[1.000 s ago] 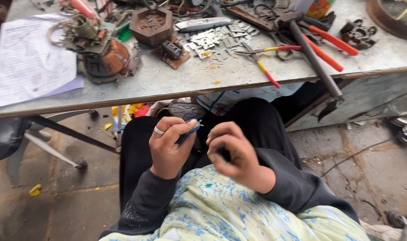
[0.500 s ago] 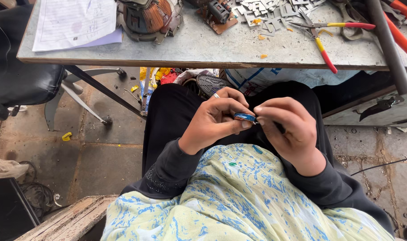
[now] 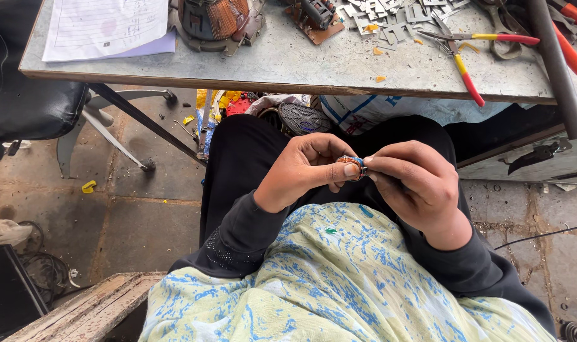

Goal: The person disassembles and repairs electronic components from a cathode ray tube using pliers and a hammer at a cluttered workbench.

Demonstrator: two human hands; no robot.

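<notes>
- head view: the left hand (image 3: 304,171) and the right hand (image 3: 415,183) meet over the person's lap, both curled narrow, fingertips pinching 1 small round part (image 3: 353,166) with blue and reddish-brown on it, held between the 2 hands.
- the left thumb presses the part's near side; the right fingers close on it from the other side. what kind of part it is cannot be told at this size.
- the hands are held above black trousers, with a pale yellow and blue patterned garment (image 3: 339,285) in the foreground.
- beyond them stands a grey worktable (image 3: 288,60), bearing a sheet of paper (image 3: 105,25), a motor with copper winding (image 3: 215,22), scattered small metal pieces (image 3: 389,19) and red-and-yellow-handled pliers (image 3: 469,57).
- a black chair (image 3: 29,101) stands at the left, near the table.
</notes>
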